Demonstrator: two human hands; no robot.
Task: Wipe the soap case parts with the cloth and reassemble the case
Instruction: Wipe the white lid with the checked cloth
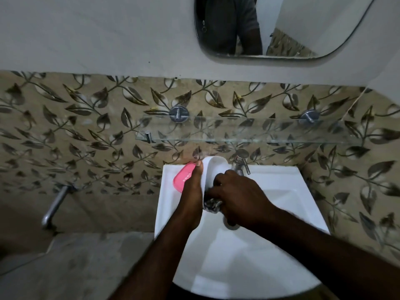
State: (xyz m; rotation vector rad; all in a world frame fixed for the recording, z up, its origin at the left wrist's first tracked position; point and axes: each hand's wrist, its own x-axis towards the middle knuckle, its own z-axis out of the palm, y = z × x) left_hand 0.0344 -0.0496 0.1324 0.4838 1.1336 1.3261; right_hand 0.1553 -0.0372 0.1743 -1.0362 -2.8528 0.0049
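Observation:
My left hand [191, 191] holds a white soap case part [214, 167] upright over the back of the sink, fingers along its left side. My right hand [240, 197] grips a dark, bunched cloth [213, 204] and presses it into the lower inside of the white part. A pink soap case part [183, 176] lies on the sink's back left ledge, just left of my left hand and partly hidden by it.
The white sink [281, 204] fills the centre, with a chrome tap [240, 163] behind my right hand and the drain [231, 226] partly under it. A glass shelf [249, 131] hangs above, a mirror [281, 27] higher up. A metal wall tap [55, 204] sticks out at the left.

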